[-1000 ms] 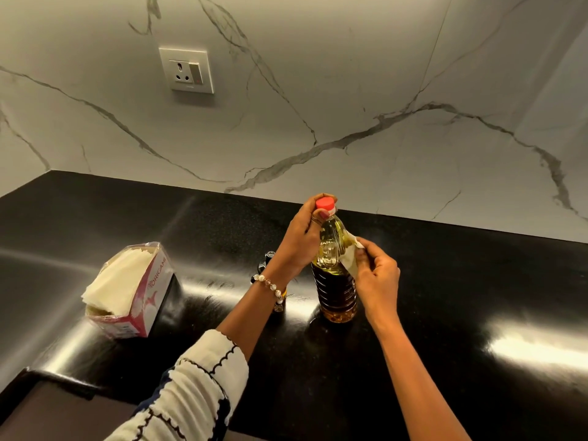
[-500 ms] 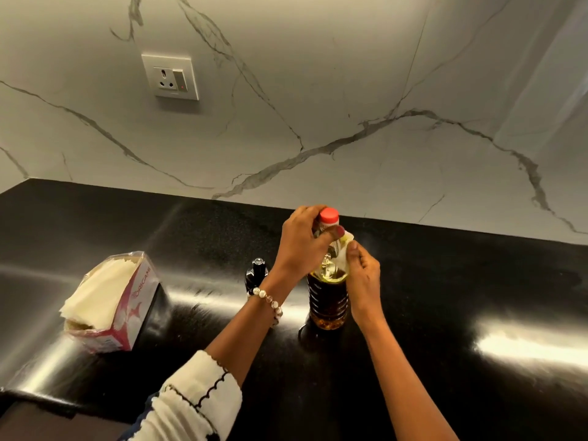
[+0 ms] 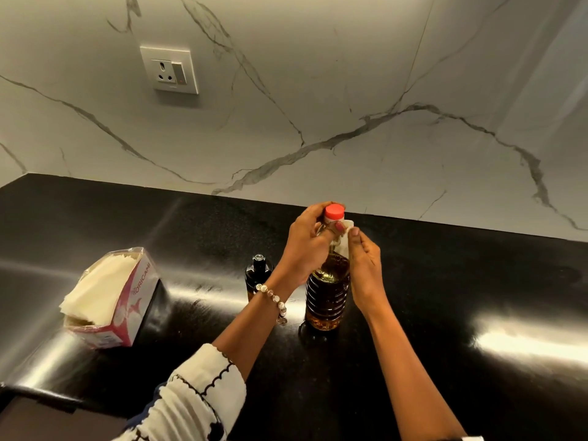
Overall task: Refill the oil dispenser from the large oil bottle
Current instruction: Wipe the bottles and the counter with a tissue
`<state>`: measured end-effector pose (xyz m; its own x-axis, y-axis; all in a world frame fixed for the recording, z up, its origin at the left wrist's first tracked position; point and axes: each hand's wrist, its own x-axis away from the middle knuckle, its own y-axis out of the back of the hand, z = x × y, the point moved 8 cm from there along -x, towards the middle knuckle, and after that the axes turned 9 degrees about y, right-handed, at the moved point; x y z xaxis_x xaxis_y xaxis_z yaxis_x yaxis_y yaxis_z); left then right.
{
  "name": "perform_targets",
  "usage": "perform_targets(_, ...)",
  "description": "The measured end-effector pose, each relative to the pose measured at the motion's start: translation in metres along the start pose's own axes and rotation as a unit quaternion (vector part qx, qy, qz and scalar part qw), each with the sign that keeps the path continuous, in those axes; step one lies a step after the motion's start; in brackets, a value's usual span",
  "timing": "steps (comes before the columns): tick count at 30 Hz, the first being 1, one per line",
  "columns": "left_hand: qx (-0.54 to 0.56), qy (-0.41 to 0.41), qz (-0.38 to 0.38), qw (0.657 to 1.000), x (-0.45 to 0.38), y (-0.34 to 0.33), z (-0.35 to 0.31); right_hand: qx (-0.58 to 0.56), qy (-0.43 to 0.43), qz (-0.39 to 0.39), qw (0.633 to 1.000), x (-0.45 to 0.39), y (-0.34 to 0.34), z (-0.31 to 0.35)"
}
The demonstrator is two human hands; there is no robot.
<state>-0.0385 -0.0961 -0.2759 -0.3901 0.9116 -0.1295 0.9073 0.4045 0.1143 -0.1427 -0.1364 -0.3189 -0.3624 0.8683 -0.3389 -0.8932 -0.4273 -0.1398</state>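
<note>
The left hand (image 3: 307, 246) curls its fingers around the neck, just under the red screw cap (image 3: 334, 212), of the tall clear plastic oil bottle (image 3: 327, 294) standing upright on the black polished counter (image 3: 445, 297) — probably to steady it. The right hand (image 3: 366, 265) presses a small white tissue (image 3: 347, 230) against the neck with bent fingers, likely wiping oil. The small dark glass dispenser (image 3: 258, 272) waits just beside, uncapped.

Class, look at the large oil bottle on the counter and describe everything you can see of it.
The large oil bottle stands upright on the black counter. It looks like clear ribbed plastic holding amber oil, with a red cap on top. The left hand grips its neck just under the cap; the right hand presses a white tissue against the shoulder. A small dark dispenser stands just left of it.
</note>
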Motion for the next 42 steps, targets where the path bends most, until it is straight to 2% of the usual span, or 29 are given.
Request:
perform_targets(4, 0.032, 0.01, -0.004, 0.999, 0.001, 0.007, 0.004, 0.016, -0.059, 0.007, 0.998, 0.017, 0.008, -0.03)
perform_targets(9, 0.061, 0.022, -0.013, 0.998, 0.001, 0.015, 0.007, 0.046, 0.002, -0.063, 0.997, 0.039, 0.004, -0.028)
perform_targets(13, 0.089, 0.019, 0.0, 0.996, 0.002, 0.014, 0.007, 0.056, 0.023, -0.041, 0.997, 0.018, -0.006, -0.011)
perform_targets(18, 0.097, 0.023, -0.02, 0.995, 0.002, 0.015, 0.007, 0.021, -0.02, 0.006, 1.0, 0.006, -0.008, -0.024)
perform_targets(22, 0.099, 0.047, -0.073, 0.991, -0.003, 0.026, 0.015, 0.057, -0.069, -0.024, 0.996, 0.032, -0.003, -0.051)
perform_targets(25, 0.095, 0.05, -0.096, 0.99, -0.006, 0.034, 0.022, 0.1, -0.039, -0.047, 0.993, 0.051, -0.006, -0.053)
perform_targets(29, 0.095, 0.044, -0.085, 0.991, -0.005, 0.031, 0.021, 0.162, 0.019, -0.067, 0.984, 0.05, -0.017, -0.035)
perform_targets(34, 0.051, 0.042, -0.069, 0.995, 0.002, 0.018, 0.03, 0.141, -0.005, -0.068, 0.988, 0.033, -0.006, -0.036)
perform_targets(40, 0.011, 0.022, -0.083, 0.996, -0.003, 0.01, 0.034, 0.248, 0.034, -0.069, 0.966, 0.067, -0.009, -0.05)
perform_targets(42, 0.01, 0.029, -0.085, 0.996, -0.007, 0.006, 0.035, 0.249, 0.028, -0.079, 0.965, 0.072, -0.016, -0.055)
